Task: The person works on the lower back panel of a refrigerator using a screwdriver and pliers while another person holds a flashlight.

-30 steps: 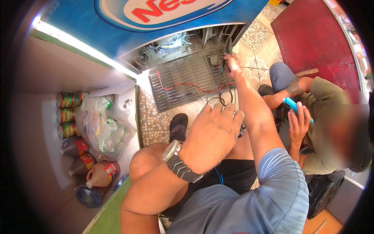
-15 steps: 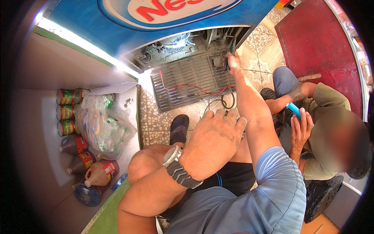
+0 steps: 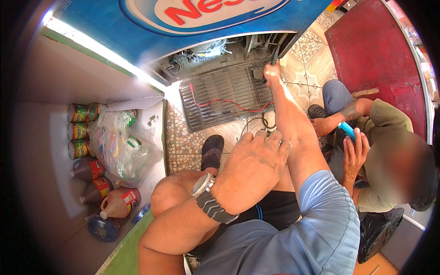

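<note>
My right hand (image 3: 272,70) reaches forward to the right corner of the open compartment under a blue freezer cabinet (image 3: 151,32). Its fingers close round a dark-handled tool (image 3: 274,58); the exact kind is not clear. Below that hand, a slatted dark grille panel (image 3: 224,98) lies on the floor, with a red wire (image 3: 220,100) across it. My left hand (image 3: 256,160), wearing a watch at the wrist, is nearer me beside my right forearm. Its fingers curl downward and their tips are hidden, so anything in them cannot be made out. A black cable (image 3: 270,120) loops just beyond it.
Wiring and a compressor (image 3: 208,49) show inside the compartment. At left, a shelf holds cans (image 3: 78,130), a plastic bag of bottles (image 3: 126,146) and brown jugs (image 3: 120,201). Close on my right, another person (image 3: 385,119) crouches holding a blue phone-like object (image 3: 347,130). A red panel (image 3: 376,59) stands behind.
My right hand has shifted slightly left and turned a little at the compartment corner, still gripping the tool. My left hand stays nearly still. The whole view has moved slightly.
</note>
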A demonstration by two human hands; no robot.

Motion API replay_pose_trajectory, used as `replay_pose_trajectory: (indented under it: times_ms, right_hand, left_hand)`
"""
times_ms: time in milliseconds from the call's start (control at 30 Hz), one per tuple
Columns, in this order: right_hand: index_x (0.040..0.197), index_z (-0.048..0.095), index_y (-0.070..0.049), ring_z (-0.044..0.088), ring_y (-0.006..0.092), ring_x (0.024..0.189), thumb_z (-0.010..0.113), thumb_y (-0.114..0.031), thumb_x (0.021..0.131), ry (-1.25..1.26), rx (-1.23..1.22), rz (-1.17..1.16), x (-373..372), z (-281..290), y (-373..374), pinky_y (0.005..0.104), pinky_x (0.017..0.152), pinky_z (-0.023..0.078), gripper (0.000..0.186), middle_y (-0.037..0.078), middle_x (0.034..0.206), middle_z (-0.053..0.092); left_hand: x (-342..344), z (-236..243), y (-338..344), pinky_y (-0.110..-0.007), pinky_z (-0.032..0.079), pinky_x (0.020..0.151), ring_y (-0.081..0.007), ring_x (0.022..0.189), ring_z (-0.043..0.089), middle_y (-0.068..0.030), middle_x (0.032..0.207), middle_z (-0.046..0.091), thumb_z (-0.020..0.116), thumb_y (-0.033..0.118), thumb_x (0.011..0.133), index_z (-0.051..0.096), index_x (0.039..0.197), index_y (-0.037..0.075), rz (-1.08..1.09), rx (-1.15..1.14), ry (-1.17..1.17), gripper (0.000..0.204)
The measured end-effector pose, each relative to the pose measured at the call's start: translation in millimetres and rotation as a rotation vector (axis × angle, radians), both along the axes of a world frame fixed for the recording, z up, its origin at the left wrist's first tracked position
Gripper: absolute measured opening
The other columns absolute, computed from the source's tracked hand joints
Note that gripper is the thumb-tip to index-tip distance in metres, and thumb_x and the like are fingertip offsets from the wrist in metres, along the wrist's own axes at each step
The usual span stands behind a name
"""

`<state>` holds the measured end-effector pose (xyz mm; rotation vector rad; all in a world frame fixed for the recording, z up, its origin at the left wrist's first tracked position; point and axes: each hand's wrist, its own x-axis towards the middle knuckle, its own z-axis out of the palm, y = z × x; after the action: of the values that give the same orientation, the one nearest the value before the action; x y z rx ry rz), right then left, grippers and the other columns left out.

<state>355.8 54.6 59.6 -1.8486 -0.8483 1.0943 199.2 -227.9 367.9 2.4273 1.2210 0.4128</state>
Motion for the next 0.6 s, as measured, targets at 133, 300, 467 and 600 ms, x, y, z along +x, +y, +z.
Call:
replay_pose_trajectory:
  times_ms: [133,300,467,600]
  right_hand:
    - [0.124,0.046,-0.013,0.059,0.0261,0.070,0.047,-0.026,0.094,0.086,-0.056,0.054,-5.7,7.0,-4.8,0.0436,0.058,0.044,0.032,0.014,0.085,0.061]
    - [0.126,0.045,-0.012,0.060,0.0263,0.073,0.045,-0.029,0.095,-0.155,-0.033,0.117,7.3,2.3,-0.1,0.0435,0.061,0.046,0.036,0.013,0.085,0.061]
    - [0.121,0.044,-0.010,0.059,0.0294,0.069,0.051,-0.017,0.091,-0.207,0.011,0.101,9.5,-0.9,-3.5,0.0455,0.057,0.048,0.032,0.014,0.082,0.060]
    - [0.122,0.047,-0.011,0.062,0.0287,0.070,0.052,-0.015,0.089,-0.124,0.003,0.026,8.3,2.5,-3.5,0.0474,0.055,0.047,0.033,0.018,0.093,0.064]
  left_hand:
    - [-0.4,2.8,-0.6,-0.039,0.048,0.074,-0.0274,0.086,0.059,-0.0113,0.095,0.059,0.058,0.014,0.082,0.063,0.100,0.003,-0.004,-0.014,0.007,0.022]
    - [4.1,1.9,-0.8,-0.039,0.048,0.074,-0.0273,0.085,0.059,-0.0113,0.093,0.058,0.058,0.014,0.082,0.062,0.100,0.002,-0.015,0.018,-0.032,0.022]
    - [3.6,4.6,-2.9,-0.039,0.048,0.075,-0.0275,0.086,0.059,-0.0115,0.094,0.058,0.058,0.014,0.082,0.062,0.100,0.002,-0.021,0.006,-0.034,0.022]
    - [2.7,5.1,-3.7,-0.040,0.048,0.075,-0.0280,0.087,0.059,-0.0118,0.095,0.058,0.060,0.014,0.082,0.062,0.102,0.001,-0.017,0.021,-0.027,0.023]
